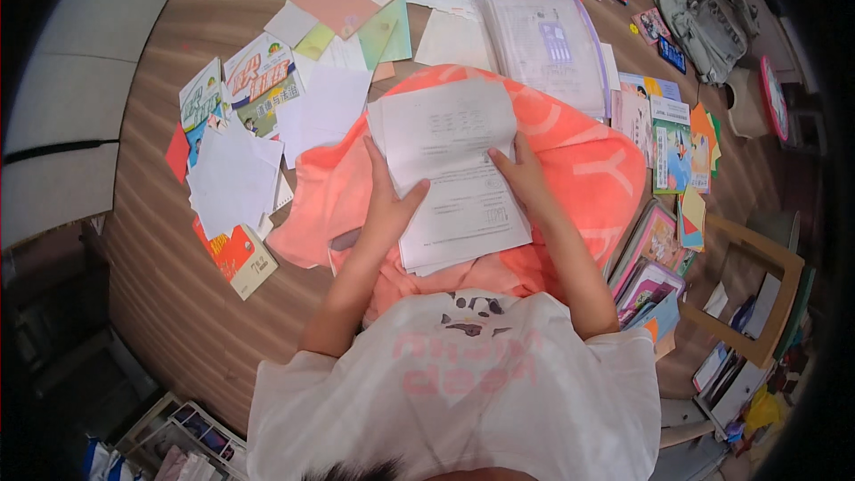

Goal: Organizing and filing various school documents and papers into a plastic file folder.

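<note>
Near the middle of the frame, both hands [389, 214] hold printed sheets [456, 180] by their edges, over a coral cloth [592, 169]. I see a clear folder [550, 53] toward upper right.

Single view, head-worn fisheye, left one of a pair, peering steeply down over the shirt [463, 392]. Left hand [389, 209] and right hand [521, 176] sit pretty near, around mid-frame, and everything curves toward the dark rim.

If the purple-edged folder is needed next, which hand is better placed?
Probably the right hand: it holds the papers on the side nearer the folder; the left hand holds the farther side.
</note>
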The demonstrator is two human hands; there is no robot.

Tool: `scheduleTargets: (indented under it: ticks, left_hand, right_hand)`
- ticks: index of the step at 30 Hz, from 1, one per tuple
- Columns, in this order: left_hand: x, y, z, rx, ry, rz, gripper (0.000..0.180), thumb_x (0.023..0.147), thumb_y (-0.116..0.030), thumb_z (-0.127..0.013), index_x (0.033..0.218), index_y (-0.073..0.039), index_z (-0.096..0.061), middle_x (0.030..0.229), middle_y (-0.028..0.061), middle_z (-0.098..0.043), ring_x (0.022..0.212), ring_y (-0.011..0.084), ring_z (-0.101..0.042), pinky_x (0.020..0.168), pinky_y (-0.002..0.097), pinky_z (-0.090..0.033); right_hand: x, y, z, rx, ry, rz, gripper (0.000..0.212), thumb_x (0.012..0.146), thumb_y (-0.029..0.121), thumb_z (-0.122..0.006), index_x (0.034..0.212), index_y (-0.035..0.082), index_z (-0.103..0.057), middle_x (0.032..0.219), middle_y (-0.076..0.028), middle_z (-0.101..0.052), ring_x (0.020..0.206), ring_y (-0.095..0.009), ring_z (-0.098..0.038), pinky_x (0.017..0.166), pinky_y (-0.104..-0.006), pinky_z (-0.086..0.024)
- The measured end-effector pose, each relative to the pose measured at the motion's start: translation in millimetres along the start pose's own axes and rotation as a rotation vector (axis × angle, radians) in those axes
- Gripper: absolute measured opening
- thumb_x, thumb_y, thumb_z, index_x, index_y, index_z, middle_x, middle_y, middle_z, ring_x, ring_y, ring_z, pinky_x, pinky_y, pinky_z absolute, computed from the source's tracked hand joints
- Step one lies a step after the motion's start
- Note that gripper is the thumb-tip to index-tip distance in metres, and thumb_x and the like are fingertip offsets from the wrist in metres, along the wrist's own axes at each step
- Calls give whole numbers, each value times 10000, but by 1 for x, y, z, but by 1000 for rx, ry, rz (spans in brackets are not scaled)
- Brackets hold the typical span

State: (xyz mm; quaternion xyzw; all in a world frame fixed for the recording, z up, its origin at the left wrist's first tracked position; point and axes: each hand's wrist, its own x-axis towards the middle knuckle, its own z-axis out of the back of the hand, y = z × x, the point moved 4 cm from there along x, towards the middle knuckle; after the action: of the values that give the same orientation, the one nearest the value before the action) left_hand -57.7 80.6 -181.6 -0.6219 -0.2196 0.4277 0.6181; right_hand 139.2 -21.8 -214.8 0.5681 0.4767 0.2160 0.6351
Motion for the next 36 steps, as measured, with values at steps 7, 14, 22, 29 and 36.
scheduleTargets:
  ticks: [7, 14, 22, 29, 36]
  left_hand:
    - [-22, -6, -2, 126, 19, -62, 1087, 759, -46, -669, 1394, -2, 212, 1487, 251, -36, 1378, 304, -140, 1092, 378, -196]
    - [-65, -21, 2, 279, 176, -67, 1011, 757, -51, -679, 1439, -24, 66, 1457, 235, -199, 1362, 313, -202, 1103, 431, -180]
    - [-47, 1, 11, -1066, -131, 120, 653, 924, -169, -521, 1432, -25, -136, 1355, 155, -394, 1238, 266, -408, 911, 396, -455]
    - [-8, -4, 9, -840, -33, 284, 521, 865, -100, -579, 1318, 21, -350, 1270, 156, -482, 1147, 231, -493, 923, 342, -433]
    - [19, -1, 37, -161, -176, 14, 299, 807, -31, -658, 1078, 53, -563, 992, 104, -648, 869, 161, -616, 774, 277, -487]
  right_hand:
    - [1, 5, 2, 290, 206, -270, 472, 900, 115, -539, 1314, -29, -364, 1237, -125, -511, 1105, -186, -518, 931, -301, -415]
    - [-1, -18, 5, 394, 94, -371, 414, 930, 123, -486, 1295, -38, -376, 1231, -123, -518, 1076, -189, -536, 917, -308, -435]
    - [-39, -17, -40, 699, -348, -100, 425, 937, 116, -474, 1310, -31, -333, 1274, -116, -460, 1195, -227, -426, 1004, -357, -353]
    - [-52, -12, -45, 283, -121, -34, 554, 868, 191, -609, 1308, -31, -356, 1274, -118, -447, 1153, -200, -437, 989, -337, -347]
    - [-24, 42, 43, 626, 8, 239, 728, 783, 240, -678, 1374, 33, -308, 1273, -129, -452, 1086, -218, -504, 922, -363, -431]
